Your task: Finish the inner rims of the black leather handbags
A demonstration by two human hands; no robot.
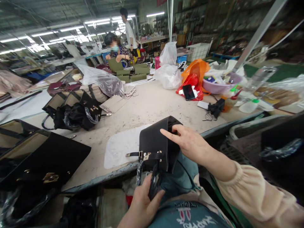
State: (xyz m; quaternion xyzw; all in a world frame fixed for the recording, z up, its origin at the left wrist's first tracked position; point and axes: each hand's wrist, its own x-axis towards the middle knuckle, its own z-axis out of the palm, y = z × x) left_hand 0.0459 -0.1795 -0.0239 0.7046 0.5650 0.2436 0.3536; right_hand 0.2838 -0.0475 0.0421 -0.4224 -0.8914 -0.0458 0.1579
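Note:
A black handbag (153, 139) with gold-coloured fittings lies tilted at the table's front edge, partly over a white sheet (120, 148). My left hand (143, 201) is closed around its plastic-wrapped handle (154, 182), below the strap and clasp (147, 155). At the bag's right side, my right hand (186, 139) grips the edge panel, its index finger stretched along the front face. The other fingertips of that hand are partly hidden behind the panel. To the left, a larger black bag (64, 148) with a gold clasp rests on its side, with more black bags (78, 101) behind it.
Beige card pieces (114, 103) and a clear plastic bag (102, 79) lie farther back. On the right are a phone (188, 92), a purple basin (217, 87), bottles (229, 103) and black-handled clips (215, 109). Across the table a masked co-worker (123, 57) handles green pieces (116, 65).

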